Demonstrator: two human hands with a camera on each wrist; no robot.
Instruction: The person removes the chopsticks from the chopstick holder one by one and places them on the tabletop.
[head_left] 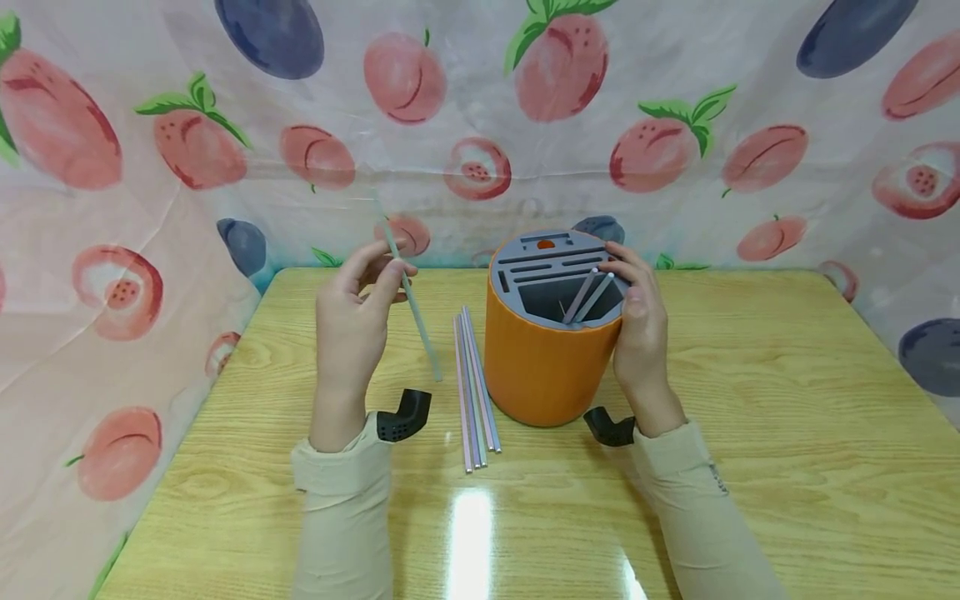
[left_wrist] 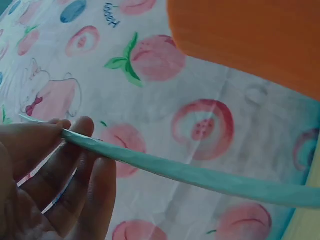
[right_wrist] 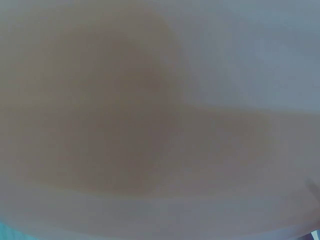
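Note:
My left hand (head_left: 352, 308) pinches a thin pale-green stick (head_left: 425, 339) near its middle, between thumb and fingers. The stick slants, its lower end towards me, left of the orange pen holder (head_left: 543, 371). Close up in the left wrist view, its surface (left_wrist: 200, 175) looks faceted. Two sticks (head_left: 581, 295) lean in the large front compartment of the holder's grey slotted top (head_left: 585, 262). Around the holder's right side, my right hand (head_left: 643, 333) grips it, fingers over the rim and thumb against the side. The right wrist view is only a blur.
Several pastel sticks (head_left: 461, 387) lie side by side on the wooden table (head_left: 750, 400), just left of the holder. A fruit-print cloth (head_left: 585, 167) hangs behind the table and along its left. Black wrist cameras (head_left: 405, 417) sit at both cuffs.

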